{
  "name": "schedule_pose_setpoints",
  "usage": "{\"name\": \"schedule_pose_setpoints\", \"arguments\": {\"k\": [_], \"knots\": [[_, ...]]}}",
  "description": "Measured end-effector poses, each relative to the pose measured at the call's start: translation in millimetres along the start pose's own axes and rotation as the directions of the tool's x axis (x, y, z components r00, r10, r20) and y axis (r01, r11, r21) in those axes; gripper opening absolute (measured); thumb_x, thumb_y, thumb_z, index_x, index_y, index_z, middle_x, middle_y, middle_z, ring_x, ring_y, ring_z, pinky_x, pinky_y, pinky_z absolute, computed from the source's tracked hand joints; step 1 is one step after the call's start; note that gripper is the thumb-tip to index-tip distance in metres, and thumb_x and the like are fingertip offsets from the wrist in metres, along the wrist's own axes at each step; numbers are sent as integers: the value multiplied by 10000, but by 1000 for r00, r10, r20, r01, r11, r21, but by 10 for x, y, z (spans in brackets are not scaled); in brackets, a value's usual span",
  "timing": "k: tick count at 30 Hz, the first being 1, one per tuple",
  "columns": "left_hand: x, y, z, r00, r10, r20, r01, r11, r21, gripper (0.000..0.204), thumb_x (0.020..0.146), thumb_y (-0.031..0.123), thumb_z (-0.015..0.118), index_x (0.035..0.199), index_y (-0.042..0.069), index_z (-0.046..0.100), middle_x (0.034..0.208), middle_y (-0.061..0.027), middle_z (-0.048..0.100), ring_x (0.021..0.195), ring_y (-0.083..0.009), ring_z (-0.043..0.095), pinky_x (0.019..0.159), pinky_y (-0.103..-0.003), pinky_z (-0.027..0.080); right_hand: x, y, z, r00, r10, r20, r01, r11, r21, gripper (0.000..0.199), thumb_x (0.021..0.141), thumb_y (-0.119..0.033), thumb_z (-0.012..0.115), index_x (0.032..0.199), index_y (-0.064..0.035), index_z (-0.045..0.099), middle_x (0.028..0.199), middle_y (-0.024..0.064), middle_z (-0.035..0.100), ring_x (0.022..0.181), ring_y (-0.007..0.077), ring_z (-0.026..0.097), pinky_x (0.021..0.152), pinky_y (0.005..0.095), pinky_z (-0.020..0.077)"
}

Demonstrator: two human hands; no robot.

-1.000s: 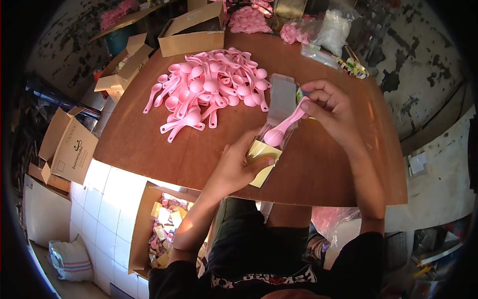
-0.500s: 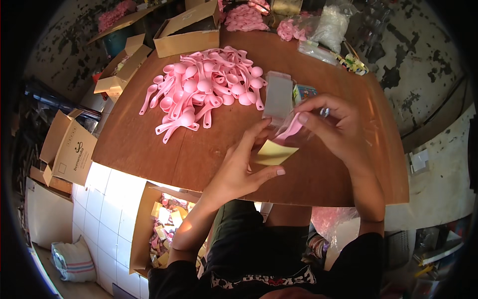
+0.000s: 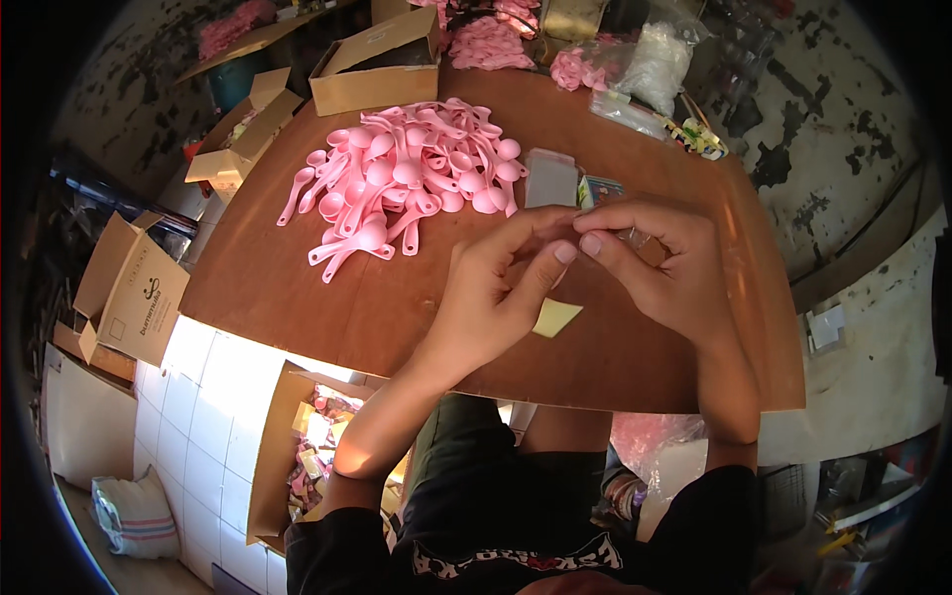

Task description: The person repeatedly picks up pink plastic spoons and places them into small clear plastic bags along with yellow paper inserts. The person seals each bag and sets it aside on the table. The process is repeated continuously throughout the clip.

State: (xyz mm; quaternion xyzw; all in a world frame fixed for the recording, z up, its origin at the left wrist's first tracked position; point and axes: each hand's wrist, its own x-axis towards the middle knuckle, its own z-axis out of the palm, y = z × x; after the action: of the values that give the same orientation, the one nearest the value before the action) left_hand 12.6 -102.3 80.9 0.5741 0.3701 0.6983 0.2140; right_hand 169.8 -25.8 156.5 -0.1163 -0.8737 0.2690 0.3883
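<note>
My left hand (image 3: pixel 494 283) and my right hand (image 3: pixel 662 260) meet above the right part of the brown table (image 3: pixel 307 297). Thumbs and fingertips of both pinch the upper edge of a clear plastic bag (image 3: pixel 567 234). Below the fingers, the yellow card (image 3: pixel 557 317) in the bag shows its lower part. The pink spoon seen in the bag earlier is hidden by my hands. Left of them lies a heap of pink measuring spoons (image 3: pixel 407 171). Just beyond my fingers are a stack of clear bags (image 3: pixel 550 178) and a small colourful box (image 3: pixel 601 190).
A cardboard box (image 3: pixel 382 87) stands at the table's far edge, near bagged pink spoons (image 3: pixel 580 69) and a white-filled plastic bag (image 3: pixel 656 59). Below the near edge, an open carton (image 3: pixel 268 476) holds many packed pieces. More cartons (image 3: pixel 149 307) stand at the left.
My left hand has moved up and right to join my right hand at the bag's upper edge. Its fingers have closed from an open curve, and the pink spoon has gone from sight.
</note>
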Motion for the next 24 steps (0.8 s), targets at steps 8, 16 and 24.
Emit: {"name": "schedule_pose_setpoints", "arguments": {"k": [8, 16, 24], "knots": [[-85, 302, -131, 995, -97, 35, 81, 948, 306, 199, 906, 26, 623, 1088, -35, 677, 822, -196, 694, 698, -250, 701, 612, -336, 526, 12, -101, 78, 964, -265, 30, 257, 894, -368, 154, 769, -15, 738, 922, -24, 727, 887, 50, 648, 784, 215, 637, 690, 318, 518], [-109, 419, -381, 955, 51, 293, -222, 776, 590, 146, 885, -19, 618, 1016, -55, 672, 763, -186, 661, 630, -280, 663, 584, -322, 504, 77, -309, 115, 920, -319, 228, 392, 739, -548, 133, 685, 6, 721, 798, -33, 664, 826, 29, 609, 747, 225, 606, 680, 341, 497], [-174, 569, -326, 973, -171, 152, 155, 981, 112, 190, 973, 45, 576, 1103, -56, 671, 958, -130, 726, 819, -171, 706, 726, -293, 568, -99, -65, -7, 944, 330, -23, -257, 775, 577, 42, 875, -62, 600, 845, -33, 592, 823, 35, 590, 763, 131, 579, 689, 293, 466]]}}
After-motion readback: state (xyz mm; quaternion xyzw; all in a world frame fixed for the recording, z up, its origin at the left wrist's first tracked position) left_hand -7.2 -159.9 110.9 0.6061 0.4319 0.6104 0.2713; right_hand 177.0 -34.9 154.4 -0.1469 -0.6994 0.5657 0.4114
